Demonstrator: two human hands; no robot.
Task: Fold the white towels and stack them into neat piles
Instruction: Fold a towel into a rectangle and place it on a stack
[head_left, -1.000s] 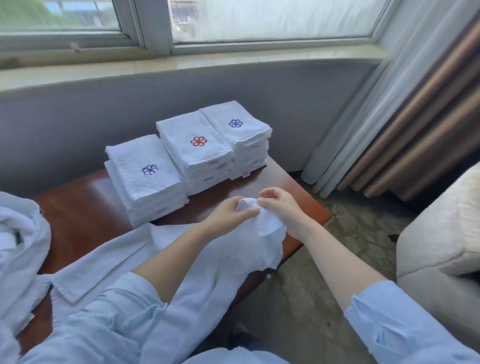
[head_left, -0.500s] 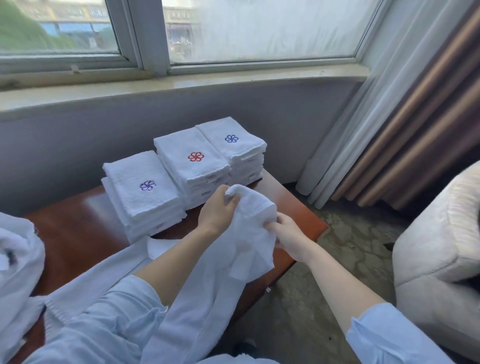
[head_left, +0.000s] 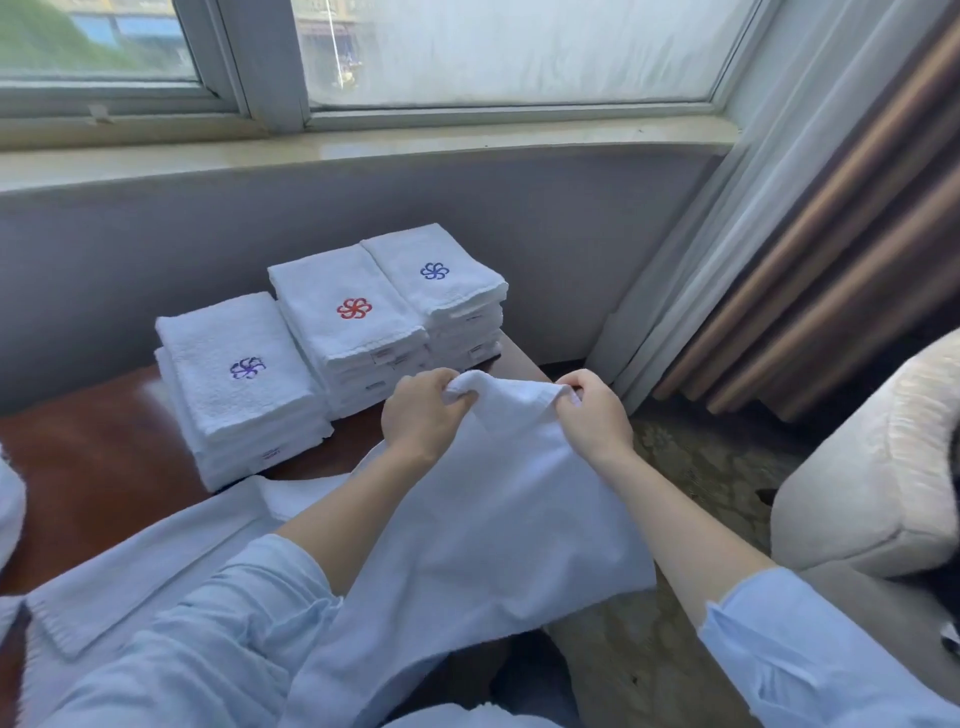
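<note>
Towel in work: you are holding a white towel (head_left: 498, 499) up by its top edge, in front of the near right corner of the counter (head_left: 88, 457); the cloth is hanging down below your hands and past the counter's right edge.
Left hand: your left hand (head_left: 423, 413) is gripping the towel's top left corner, with the fingers curling round a bunched bit of cloth.
Right hand: your right hand (head_left: 592, 415) is pinching the top right corner, with thumb and fingers closing on the hem.
Folded piles: three piles are sitting in a row along the counter's far edge, close beside one another. The purple-flower pile (head_left: 244, 384) is sitting on the left, the red-flower pile (head_left: 353, 322) in the middle, and the blue-flower pile (head_left: 436, 280) at the far right corner.
Spread towel: a spread towel (head_left: 156, 561) is lying flat along the counter's near edge, partly under your left arm.
Counter's left end: a heap of white cloth (head_left: 8, 509) is showing at the frame's edge.
Surroundings: an armchair (head_left: 872, 467) is standing to your right, and curtains (head_left: 831, 234) are hanging beyond it.
</note>
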